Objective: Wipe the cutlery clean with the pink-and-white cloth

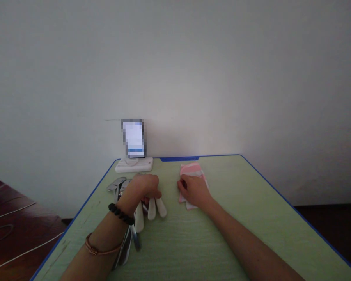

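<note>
Left hand: we see the left hand (pixel 148 186) bent over a group of utensils, its fingers curled downward beside the pale handles (pixel 139 219); we cannot tell whether it pinches any of them, since the back of the hand hides the fingertips.
Utensils: we find them on the left half of the table, in a loose, overlapping group beneath the left hand and wrist; rounded metal heads (pixel 116 184) lie on the far left of the group, three pale handles point toward us, and slim metal pieces (pixel 125 251) lie nearer, partly covered by the forearm.
Left wrist: we note a dark beaded bracelet (pixel 121 214) and, farther up the forearm, a copper-coloured bangle (pixel 101 251).
Right hand: we see the right hand (pixel 194 191) resting over a cloth, its fingers folded inward; we cannot tell whether they pinch the fabric.
Cloth: we see a pink-and-white cloth (pixel 192 168) lying right of the utensils and apart from them, partly covered by the right hand.
Phone: we see a lit, blurred screen (pixel 133 136) standing upright at a white base (pixel 134 166) near the far left corner.
Table: we look across a pale green top (pixel 266 234) with blue edging, against a plain wall (pixel 222 78).
Floor: we see pale cords (pixel 27 255) on dark reddish boards (pixel 23 224) at left.
</note>
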